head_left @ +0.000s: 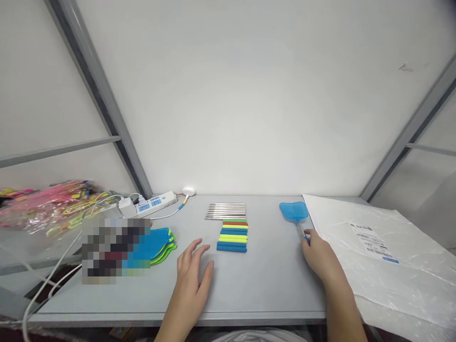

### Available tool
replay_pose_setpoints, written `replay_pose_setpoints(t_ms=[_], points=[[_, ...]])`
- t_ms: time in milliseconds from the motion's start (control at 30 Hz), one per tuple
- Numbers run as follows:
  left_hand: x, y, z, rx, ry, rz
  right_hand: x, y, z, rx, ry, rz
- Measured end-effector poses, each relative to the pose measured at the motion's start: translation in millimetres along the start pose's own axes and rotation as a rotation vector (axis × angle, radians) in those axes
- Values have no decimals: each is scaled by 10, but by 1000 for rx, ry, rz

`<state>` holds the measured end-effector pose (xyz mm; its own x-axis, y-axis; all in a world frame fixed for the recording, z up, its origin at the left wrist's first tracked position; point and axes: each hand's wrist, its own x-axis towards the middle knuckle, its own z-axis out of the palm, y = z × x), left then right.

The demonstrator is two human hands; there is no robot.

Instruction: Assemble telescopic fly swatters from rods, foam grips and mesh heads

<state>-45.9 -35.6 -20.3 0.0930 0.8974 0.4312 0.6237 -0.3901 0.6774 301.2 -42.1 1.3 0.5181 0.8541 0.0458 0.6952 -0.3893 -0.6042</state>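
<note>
Toward the right of the desk (267,285), the right hand (318,254) grips a blue fly swatter (294,211) by its handle (301,229); the left hand (191,274) is spread and empty. It looks light and bendy-headed, best held there.

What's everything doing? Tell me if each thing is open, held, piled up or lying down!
left hand: open, holding nothing
right hand: closed on the swatter's handle
blue fly swatter: held
metal rods: lying side by side
coloured tubes: lying in a row
swatter heads: piled up, blue on top
power strip: lying down, some sockets free
white plastic sheet: spread out, wrinkled
</note>
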Motion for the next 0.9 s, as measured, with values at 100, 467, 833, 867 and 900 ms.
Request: replay_pose_setpoints(t_ms=[100,467,833,867,900], points=[[13,-26,-6,71,-27,-27,99,-67,27,-53,-75,-14],[22,44,9,190,-150,9,-44,-147,188,-146,-130,-38],[34,36,26,255,-175,51,-122,-189,151,-150,-90,-34],[34,43,23,263,-178,49,-122,-191,150,-147,-75,-39],[33,52,22,274,-182,48,-123,-196,148,-144,-55,-45]])
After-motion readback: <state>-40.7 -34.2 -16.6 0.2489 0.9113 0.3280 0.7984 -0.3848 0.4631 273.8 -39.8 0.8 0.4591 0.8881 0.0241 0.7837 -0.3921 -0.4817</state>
